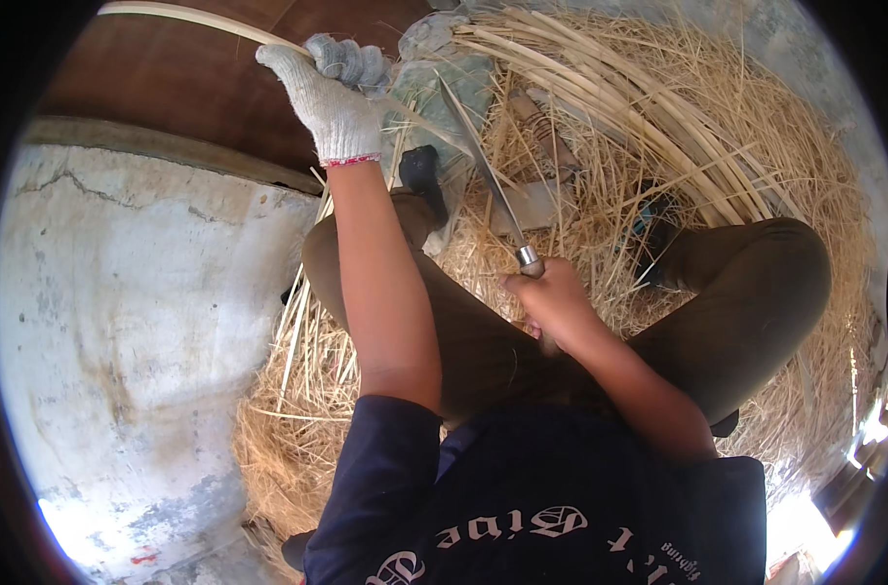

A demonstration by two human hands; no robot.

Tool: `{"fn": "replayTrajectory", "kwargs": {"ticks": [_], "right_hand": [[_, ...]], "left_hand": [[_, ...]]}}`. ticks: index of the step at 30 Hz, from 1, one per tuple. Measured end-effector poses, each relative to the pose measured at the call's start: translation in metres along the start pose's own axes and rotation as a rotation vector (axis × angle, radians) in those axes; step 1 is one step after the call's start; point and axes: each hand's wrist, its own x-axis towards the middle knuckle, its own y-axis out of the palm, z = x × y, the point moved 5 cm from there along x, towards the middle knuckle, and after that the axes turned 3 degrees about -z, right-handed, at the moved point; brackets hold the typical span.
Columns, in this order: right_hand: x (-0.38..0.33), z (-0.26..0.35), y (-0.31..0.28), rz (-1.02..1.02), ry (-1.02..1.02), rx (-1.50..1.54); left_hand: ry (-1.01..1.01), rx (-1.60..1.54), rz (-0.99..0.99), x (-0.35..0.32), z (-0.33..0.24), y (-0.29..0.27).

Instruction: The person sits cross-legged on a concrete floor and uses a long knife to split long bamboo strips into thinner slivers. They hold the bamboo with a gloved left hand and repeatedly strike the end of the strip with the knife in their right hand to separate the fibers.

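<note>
My left hand, in a white and grey knit glove with a red-edged cuff, is raised at the upper left. Its fingers are closed around a long, pale strip that looks like split bamboo. One end of this strip runs out toward the upper left, and a thinner length appears to continue right, toward the blade. In my bare right hand is a long knife, gripped by its handle near my lap. The narrow blade points up and slightly left, and a metal collar joins it to the handle.
Pale shavings cover the floor around my bent legs. A bundle of long strips lies at the upper right. Past the blade are a brown, cord-wrapped piece and a flat greyish block. A cracked whitish wall stands at left.
</note>
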Motion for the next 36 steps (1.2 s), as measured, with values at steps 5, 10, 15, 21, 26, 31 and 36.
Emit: {"fn": "replayTrajectory", "kwargs": {"ticks": [5, 10, 15, 21, 26, 31, 36], "right_hand": [[0.004, -0.009, 0.004, -0.077, -0.155, -0.071], [0.012, -0.001, -0.012, -0.105, -0.021, -0.256], [0.002, 0.024, -0.022, -0.201, -0.287, -0.128], [0.014, 0.006, -0.02, -0.147, -0.093, 0.026], [0.01, 0.004, -0.015, -0.082, 0.068, 0.142], [0.012, -0.001, -0.009, -0.192, -0.285, 0.002], [0.009, -0.013, 0.002, 0.051, 0.06, 0.137]], "left_hand": [[0.045, 0.024, -0.084, 0.004, 0.002, -0.001], [-0.07, 0.02, -0.23, -0.005, 0.028, -0.021], [-0.115, 0.14, -0.294, -0.006, 0.078, -0.008], [0.017, -0.009, -0.068, -0.014, 0.013, 0.03], [0.103, 0.144, -0.165, -0.017, 0.008, 0.025], [0.069, 0.12, -0.094, -0.009, 0.009, 0.02], [0.1, 0.164, -0.184, -0.008, 0.007, 0.016]]}}
